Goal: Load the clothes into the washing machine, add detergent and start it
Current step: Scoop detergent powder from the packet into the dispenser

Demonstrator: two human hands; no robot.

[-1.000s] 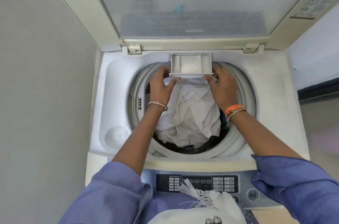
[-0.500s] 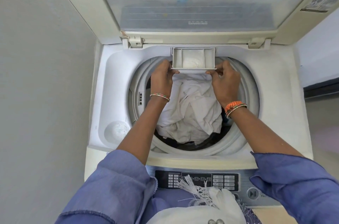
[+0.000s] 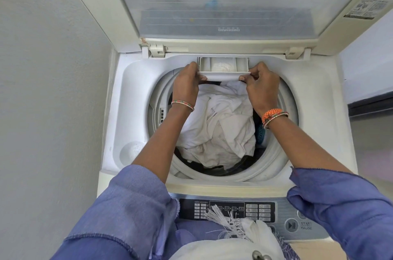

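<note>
**Both hands on the detergent drawer at the back of the tub**

A top-loading washing machine (image 3: 331, 110) fills the middle of the frame, its lid (image 3: 223, 0) raised upright across the top. At the upper centre, just below the lid hinges, the detergent drawer (image 3: 223, 67) sticks out over the rim of the tub, with a heap of white powder (image 3: 219, 66) in its middle compartment.

The left hand (image 3: 187, 83) holds the drawer's left end: its fingers (image 3: 192, 67) are curled up along the side and the thumb lies under the front lip. The right hand (image 3: 262, 85) holds the right end, with fingers bent and the tips pinching the front lip at its right corner. Each wrist carries bangles, the right one also an orange thread band.

The clothes (image 3: 221, 125) lie in the drum in the centre of the frame, below the drawer: crumpled white fabric on top, dark pieces showing at the lower edge, and a scrap of blue at the right by the right wrist.

Along the bottom of the frame sits the control panel (image 3: 255, 210), with a start/pause button (image 3: 291, 225) at the lower right. A white fringed cloth (image 3: 231, 223) hangs over part of the panel. Blue sleeves (image 3: 127, 206) cover both forearms near the bottom corners. A grey wall (image 3: 46, 89) runs down the left side.
</note>
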